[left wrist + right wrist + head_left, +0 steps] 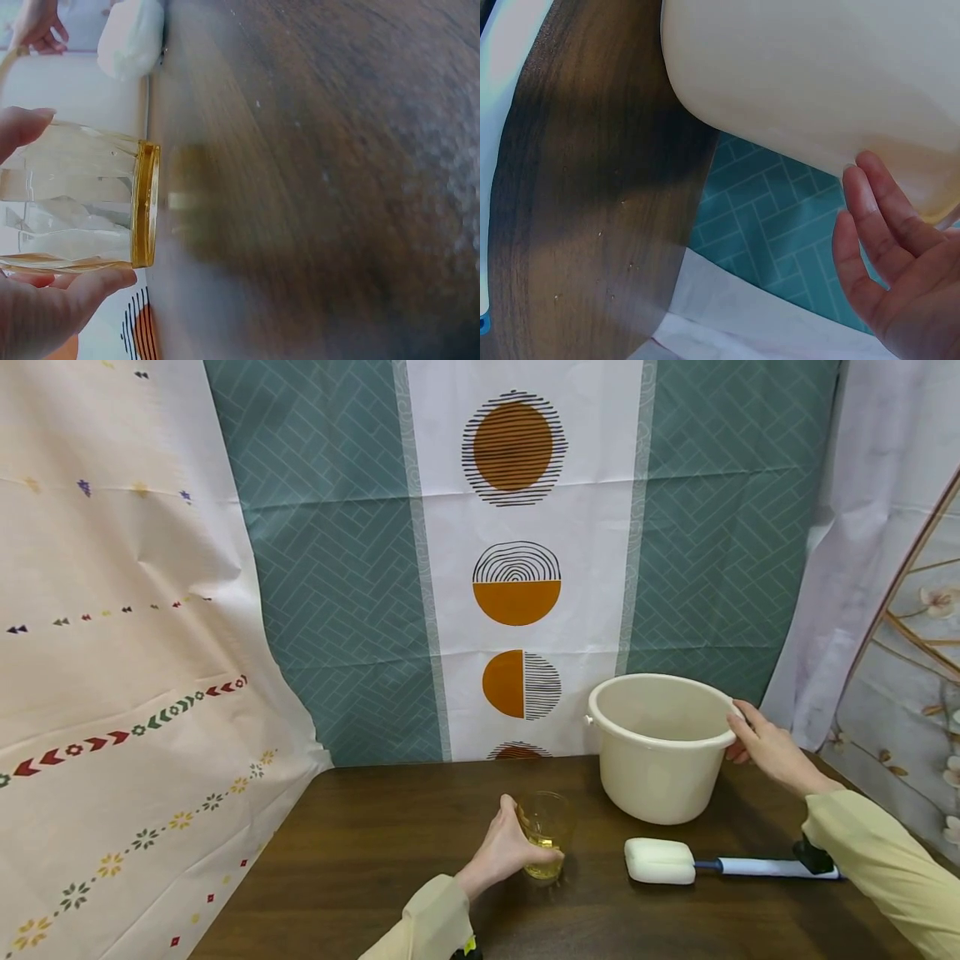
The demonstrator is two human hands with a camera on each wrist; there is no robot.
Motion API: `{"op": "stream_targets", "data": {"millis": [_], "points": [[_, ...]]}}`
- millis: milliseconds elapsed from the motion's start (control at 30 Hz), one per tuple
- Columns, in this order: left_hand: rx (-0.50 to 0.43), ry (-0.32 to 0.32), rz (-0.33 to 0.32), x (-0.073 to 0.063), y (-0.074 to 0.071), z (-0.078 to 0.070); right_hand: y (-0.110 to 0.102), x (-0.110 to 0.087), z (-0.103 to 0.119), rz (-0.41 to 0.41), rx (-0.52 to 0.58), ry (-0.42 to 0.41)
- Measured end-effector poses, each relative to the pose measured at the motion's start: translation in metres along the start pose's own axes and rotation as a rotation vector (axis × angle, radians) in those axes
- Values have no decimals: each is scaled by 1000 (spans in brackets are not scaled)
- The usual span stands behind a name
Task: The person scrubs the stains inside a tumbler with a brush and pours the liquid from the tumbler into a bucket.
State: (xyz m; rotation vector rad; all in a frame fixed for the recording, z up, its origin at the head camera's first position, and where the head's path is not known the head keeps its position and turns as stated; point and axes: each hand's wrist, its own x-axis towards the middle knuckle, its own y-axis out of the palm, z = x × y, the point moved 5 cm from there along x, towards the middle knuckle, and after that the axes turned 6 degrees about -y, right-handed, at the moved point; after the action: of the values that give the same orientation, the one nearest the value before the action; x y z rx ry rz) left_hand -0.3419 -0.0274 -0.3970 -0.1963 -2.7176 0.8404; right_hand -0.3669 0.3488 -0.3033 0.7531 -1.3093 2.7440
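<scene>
My left hand (508, 843) grips a clear amber-tinted glass (546, 831), thumb on one side and fingers on the other. The left wrist view has the glass's thick amber base (146, 204) close over the wooden tabletop, with its reflection beside it. My right hand (772, 747) holds the right side of a cream bucket (660, 781) at the rim. In the right wrist view its fingers (864, 199) lie against the bucket's outer wall; the thumb is hidden there. In front of the bucket lies a sponge brush with a white head (660, 862) and pale blue handle (776, 867).
The dark wooden table (360, 860) ends at a hanging green and white cloth (337, 568) behind. A patterned cream cloth (150, 693) borders the left, and a floral cloth (900, 718) the right. Small droplets (622, 201) dot the wood near the brush handle.
</scene>
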Motion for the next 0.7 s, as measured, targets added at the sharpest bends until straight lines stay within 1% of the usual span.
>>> {"op": "stream_targets", "data": {"millis": [267, 533, 700], "points": [[10, 14, 10, 0, 1, 3, 1, 0, -1, 8, 31, -16], [40, 6, 15, -1, 0, 4, 2, 0, -2, 14, 37, -10], [26, -9, 24, -2, -2, 5, 1, 0, -2, 12, 31, -5]]}}
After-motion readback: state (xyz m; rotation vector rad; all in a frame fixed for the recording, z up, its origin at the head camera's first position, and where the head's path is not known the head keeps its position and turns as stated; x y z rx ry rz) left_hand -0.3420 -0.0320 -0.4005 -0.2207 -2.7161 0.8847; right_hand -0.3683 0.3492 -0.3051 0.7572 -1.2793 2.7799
